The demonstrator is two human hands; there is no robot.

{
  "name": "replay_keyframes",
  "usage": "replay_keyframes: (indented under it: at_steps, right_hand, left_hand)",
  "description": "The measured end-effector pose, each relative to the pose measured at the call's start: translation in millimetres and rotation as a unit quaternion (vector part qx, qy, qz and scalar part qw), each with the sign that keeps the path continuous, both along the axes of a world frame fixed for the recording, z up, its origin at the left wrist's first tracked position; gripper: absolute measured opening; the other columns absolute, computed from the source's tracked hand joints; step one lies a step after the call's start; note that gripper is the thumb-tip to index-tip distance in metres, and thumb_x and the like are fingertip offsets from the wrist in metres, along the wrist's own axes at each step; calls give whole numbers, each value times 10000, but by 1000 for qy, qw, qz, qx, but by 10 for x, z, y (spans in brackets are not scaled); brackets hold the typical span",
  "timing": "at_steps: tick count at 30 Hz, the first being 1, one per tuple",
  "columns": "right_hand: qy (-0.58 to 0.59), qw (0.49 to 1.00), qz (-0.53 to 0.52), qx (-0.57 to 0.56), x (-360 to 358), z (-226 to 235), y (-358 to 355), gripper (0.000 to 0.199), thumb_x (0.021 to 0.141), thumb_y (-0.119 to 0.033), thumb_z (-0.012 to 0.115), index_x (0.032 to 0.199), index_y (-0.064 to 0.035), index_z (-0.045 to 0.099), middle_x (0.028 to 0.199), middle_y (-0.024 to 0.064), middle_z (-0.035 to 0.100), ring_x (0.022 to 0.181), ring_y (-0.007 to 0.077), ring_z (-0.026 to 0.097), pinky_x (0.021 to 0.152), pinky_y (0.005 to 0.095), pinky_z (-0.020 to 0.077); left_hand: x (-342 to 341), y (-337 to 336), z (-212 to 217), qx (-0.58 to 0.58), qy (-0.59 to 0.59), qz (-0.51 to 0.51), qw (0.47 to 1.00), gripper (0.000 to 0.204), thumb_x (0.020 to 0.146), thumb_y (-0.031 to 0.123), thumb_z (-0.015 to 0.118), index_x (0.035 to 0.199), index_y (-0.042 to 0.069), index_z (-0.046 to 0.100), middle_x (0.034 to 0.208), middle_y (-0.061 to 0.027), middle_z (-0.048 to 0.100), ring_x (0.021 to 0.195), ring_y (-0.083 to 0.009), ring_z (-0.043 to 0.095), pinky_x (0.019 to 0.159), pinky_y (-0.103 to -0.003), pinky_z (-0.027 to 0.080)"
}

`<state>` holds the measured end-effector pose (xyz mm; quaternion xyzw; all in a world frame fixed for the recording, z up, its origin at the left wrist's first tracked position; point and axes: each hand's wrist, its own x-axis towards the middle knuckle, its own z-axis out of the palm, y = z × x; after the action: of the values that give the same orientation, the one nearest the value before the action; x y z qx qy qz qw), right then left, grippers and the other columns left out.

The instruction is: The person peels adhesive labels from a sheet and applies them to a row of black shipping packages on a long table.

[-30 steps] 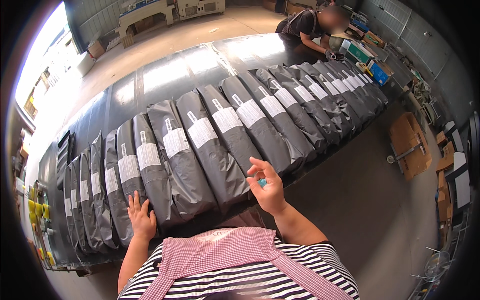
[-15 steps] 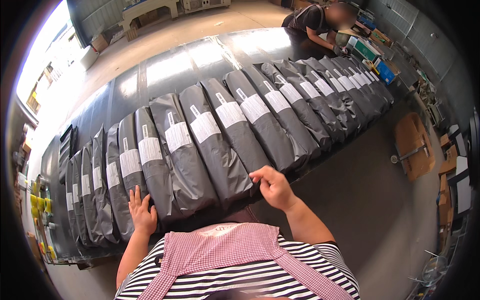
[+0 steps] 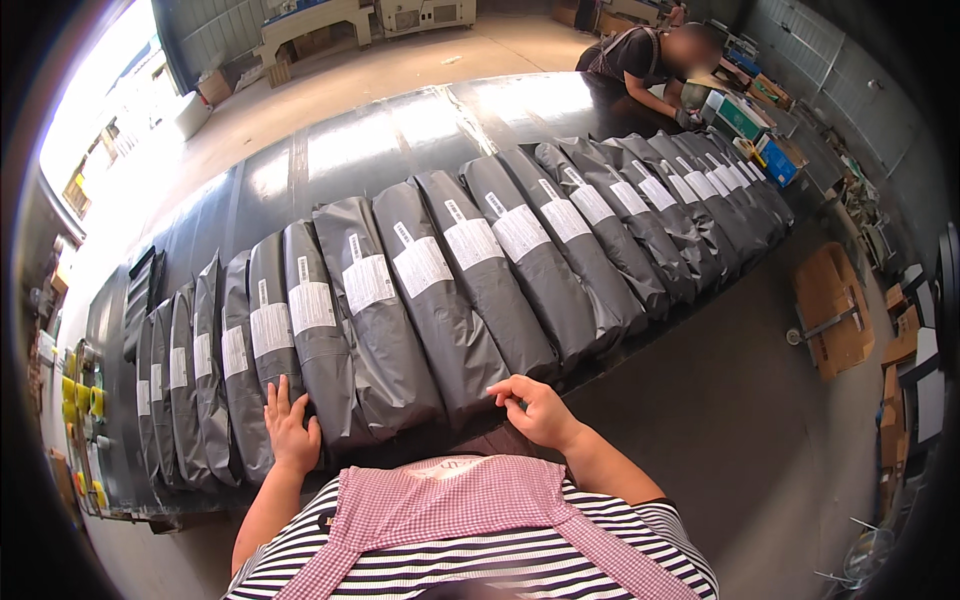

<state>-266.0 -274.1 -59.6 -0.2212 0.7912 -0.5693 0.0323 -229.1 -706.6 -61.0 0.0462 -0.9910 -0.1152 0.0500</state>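
A row of long grey plastic mailing bags (image 3: 400,330), each with a white label, lies side by side across the dark table. My left hand (image 3: 292,430) is open, its fingers spread on the near end of one labelled bag (image 3: 275,350) left of the middle. Farther right, my right hand (image 3: 535,410) is at the near end of another bag (image 3: 460,345). Its forefinger stretches toward that bag's edge while the other fingers curl loosely, with nothing visible held. Whether the fingertip touches the plastic is hard to tell.
A co-worker (image 3: 640,70) leans over the table's far right end, beside a blue box (image 3: 780,160) and green box (image 3: 738,115). Yellow tape rolls (image 3: 80,395) are at the left edge. A wheeled brown board (image 3: 832,310) stands on the floor at right.
My right hand has moved slightly left and toward me, its forefinger now straighter. My left hand stays on the same bag. The whole view has shifted a little.
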Motion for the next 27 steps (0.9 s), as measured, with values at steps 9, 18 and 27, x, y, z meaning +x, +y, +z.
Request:
replay_keyframes:
  at_steps: [9,18,27]
  right_hand:
    - [66,923,-201,-322,-203,853,622,644,941,4,549,1535,-82,315,963,75,626,640,44,489,568,181,436]
    - [-374,827,-128,-400,308,-330,1174,159,956,-159,605,1007,-17,655,806,94,654,577,119,572,491,243,439]
    - [-450,547,-501,-497,798,-2357,1478,552,927,-407,653,1324,-64,481,1469,195,391,1304,395,440,1077,575,398]
  left_hand:
    - [38,-28,-62,-2,6,-8,1000,406,827,158,617,1223,68,624,1630,-129,236,1518,-369,136,1193,-560,163]
    - [43,-19,-12,14,6,2,1000,395,822,151,618,1205,58,634,1629,-128,243,1519,-367,135,1196,-556,156]
    - [-8,-32,-72,9,28,-19,999,375,816,142,622,1180,54,639,1624,-137,251,1512,-380,156,1196,-552,158]
